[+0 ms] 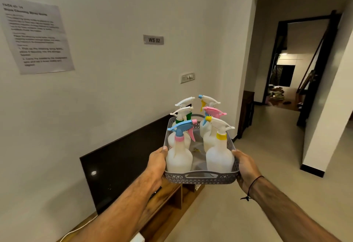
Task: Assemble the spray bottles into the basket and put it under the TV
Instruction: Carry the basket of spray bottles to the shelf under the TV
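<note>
While both arms reach forward, the left hand (157,162) clasps the left wall of the grey basket (200,178) and the right hand (245,167) clasps its right wall, thumbs hooked over the rim. So gripped, the basket hangs in the air, above the wooden TV stand (168,201) and beside the dark TV (122,163) on the wall. Six spray bottles (179,155) stand upright inside, in two rows of three. Their trigger heads are white, blue and pink. One printed sheet (36,37) and one "WS 02" label (153,40) are stuck to the wall.
</note>
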